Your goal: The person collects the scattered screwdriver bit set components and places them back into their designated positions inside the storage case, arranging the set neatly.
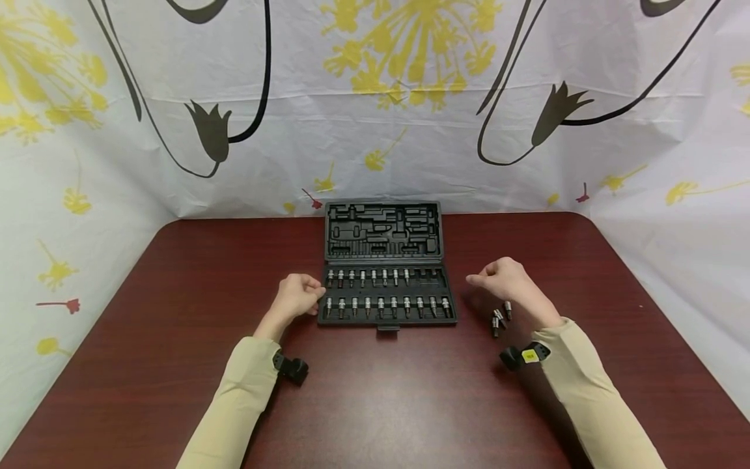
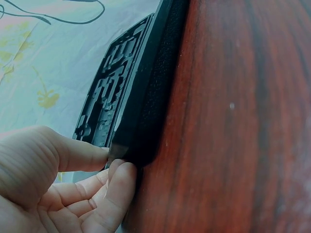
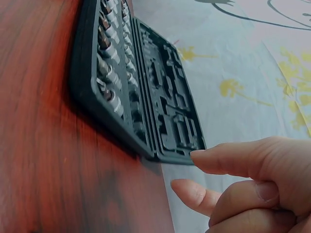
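A black plastic case (image 1: 351,322) lies unfolded on the table, its moulded lid (image 1: 383,251) leaning back. Two rows of silver bit sockets (image 1: 381,307) sit in the base; the right end of the back row shows bare slots. My left hand (image 1: 295,296) pinches the case's left edge between thumb and fingers, plain in the left wrist view. To the right of the case hovers my right hand (image 1: 508,280), thumb and index finger extended and apart, nothing between them, other fingers curled. Several loose bit sockets (image 1: 495,326) lie on the table under my right wrist.
The dark red-brown table (image 1: 381,397) has rounded back corners. A white cloth (image 1: 281,176) with yellow and dark flower prints hangs right behind the case and along both sides. A small black camera (image 1: 293,369) is strapped to my left wrist, another (image 1: 512,358) to my right.
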`<state>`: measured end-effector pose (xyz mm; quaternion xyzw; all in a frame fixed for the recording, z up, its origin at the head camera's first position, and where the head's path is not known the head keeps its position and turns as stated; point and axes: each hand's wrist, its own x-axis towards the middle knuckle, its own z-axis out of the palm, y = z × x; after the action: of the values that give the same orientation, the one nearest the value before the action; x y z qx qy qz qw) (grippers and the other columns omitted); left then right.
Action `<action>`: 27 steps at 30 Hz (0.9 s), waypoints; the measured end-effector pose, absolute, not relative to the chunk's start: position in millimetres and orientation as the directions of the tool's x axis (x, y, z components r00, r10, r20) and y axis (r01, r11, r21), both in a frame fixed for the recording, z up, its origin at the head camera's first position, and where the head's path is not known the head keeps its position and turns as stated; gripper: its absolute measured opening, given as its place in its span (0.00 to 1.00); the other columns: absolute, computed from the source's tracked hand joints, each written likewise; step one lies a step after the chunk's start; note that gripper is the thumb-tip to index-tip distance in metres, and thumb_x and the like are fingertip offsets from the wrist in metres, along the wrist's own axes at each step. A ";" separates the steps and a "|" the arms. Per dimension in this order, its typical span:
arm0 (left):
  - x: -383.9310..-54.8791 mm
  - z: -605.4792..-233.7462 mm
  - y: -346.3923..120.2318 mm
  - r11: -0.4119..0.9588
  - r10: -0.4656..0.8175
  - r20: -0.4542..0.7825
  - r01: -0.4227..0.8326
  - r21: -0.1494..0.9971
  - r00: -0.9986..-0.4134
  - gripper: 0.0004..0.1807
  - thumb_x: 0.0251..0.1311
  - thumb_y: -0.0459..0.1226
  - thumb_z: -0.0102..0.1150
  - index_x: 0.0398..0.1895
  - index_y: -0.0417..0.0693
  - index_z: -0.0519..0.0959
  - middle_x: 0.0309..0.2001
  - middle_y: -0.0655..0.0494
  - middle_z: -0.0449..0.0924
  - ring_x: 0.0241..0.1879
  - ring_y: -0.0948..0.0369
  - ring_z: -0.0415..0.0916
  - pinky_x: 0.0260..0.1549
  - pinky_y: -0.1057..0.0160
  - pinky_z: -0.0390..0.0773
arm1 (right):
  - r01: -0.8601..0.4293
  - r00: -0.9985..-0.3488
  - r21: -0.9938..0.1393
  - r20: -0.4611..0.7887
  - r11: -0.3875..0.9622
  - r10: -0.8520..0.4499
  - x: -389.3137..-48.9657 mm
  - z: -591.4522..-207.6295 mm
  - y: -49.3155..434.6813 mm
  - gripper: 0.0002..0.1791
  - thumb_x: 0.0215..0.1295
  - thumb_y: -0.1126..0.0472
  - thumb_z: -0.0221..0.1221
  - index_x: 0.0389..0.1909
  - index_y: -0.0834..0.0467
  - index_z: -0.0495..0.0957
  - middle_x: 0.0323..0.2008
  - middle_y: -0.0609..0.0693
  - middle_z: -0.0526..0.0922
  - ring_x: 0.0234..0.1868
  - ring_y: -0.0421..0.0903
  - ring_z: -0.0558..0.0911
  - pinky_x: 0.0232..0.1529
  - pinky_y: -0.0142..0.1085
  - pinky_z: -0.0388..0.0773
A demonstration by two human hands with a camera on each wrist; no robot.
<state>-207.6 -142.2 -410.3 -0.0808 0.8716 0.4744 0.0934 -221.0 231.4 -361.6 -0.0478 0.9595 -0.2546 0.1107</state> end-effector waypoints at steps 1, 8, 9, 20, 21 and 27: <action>-207.6 -410.2 -142.3 0.538 -0.052 -0.241 -0.231 0.811 -0.969 0.08 0.60 0.31 0.58 0.39 0.32 0.77 0.32 0.43 0.82 0.17 0.61 0.77 0.20 0.63 0.82 | -0.035 -0.971 -0.495 -0.188 0.868 -0.147 -220.2 -361.8 233.6 0.20 0.62 0.50 0.57 0.28 0.65 0.83 0.28 0.52 0.83 0.32 0.48 0.77 0.28 0.35 0.73; -207.3 -409.6 -142.6 0.536 -0.049 -0.244 -0.232 0.812 -0.969 0.08 0.60 0.31 0.57 0.39 0.32 0.77 0.32 0.43 0.81 0.17 0.61 0.77 0.20 0.63 0.82 | -0.009 -0.968 -0.500 -0.211 0.866 -0.132 -213.6 -362.8 248.2 0.20 0.62 0.50 0.57 0.28 0.65 0.83 0.21 0.49 0.80 0.24 0.42 0.72 0.23 0.32 0.69; -207.1 -409.4 -142.6 0.535 -0.049 -0.244 -0.231 0.813 -0.969 0.08 0.60 0.31 0.57 0.39 0.32 0.77 0.32 0.43 0.81 0.17 0.61 0.77 0.20 0.63 0.82 | -0.007 -0.969 -0.500 -0.211 0.866 -0.130 -212.6 -363.1 250.3 0.20 0.62 0.50 0.57 0.27 0.65 0.82 0.20 0.47 0.79 0.23 0.42 0.71 0.22 0.32 0.68; -206.7 -409.4 -142.4 0.536 -0.048 -0.244 -0.231 0.812 -0.969 0.08 0.61 0.31 0.57 0.39 0.32 0.77 0.33 0.42 0.81 0.18 0.61 0.77 0.20 0.63 0.83 | -0.038 -0.972 -0.465 -0.187 0.885 -0.140 -203.0 -366.3 272.5 0.19 0.59 0.50 0.60 0.22 0.63 0.82 0.20 0.47 0.79 0.26 0.43 0.72 0.24 0.33 0.68; -206.8 -409.7 -142.4 0.536 -0.048 -0.244 -0.231 0.812 -0.969 0.08 0.61 0.31 0.57 0.39 0.32 0.77 0.33 0.42 0.81 0.18 0.61 0.77 0.20 0.63 0.83 | -0.040 -0.973 -0.458 -0.184 0.888 -0.138 -202.5 -367.0 274.2 0.19 0.59 0.50 0.60 0.22 0.63 0.83 0.21 0.47 0.80 0.26 0.43 0.72 0.24 0.33 0.68; -207.3 -410.2 -142.3 0.532 -0.047 -0.240 -0.228 0.815 -0.970 0.09 0.60 0.31 0.57 0.39 0.32 0.77 0.33 0.42 0.81 0.17 0.61 0.77 0.20 0.63 0.82 | -0.014 -0.972 -0.456 -0.201 0.890 -0.119 -199.3 -372.1 283.2 0.19 0.58 0.51 0.61 0.16 0.60 0.79 0.16 0.41 0.73 0.22 0.41 0.67 0.21 0.32 0.64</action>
<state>-207.3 -142.3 -410.2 -0.0790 0.8702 0.4771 0.0949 -199.3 283.2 -372.1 -0.0345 0.9656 -0.2319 0.1125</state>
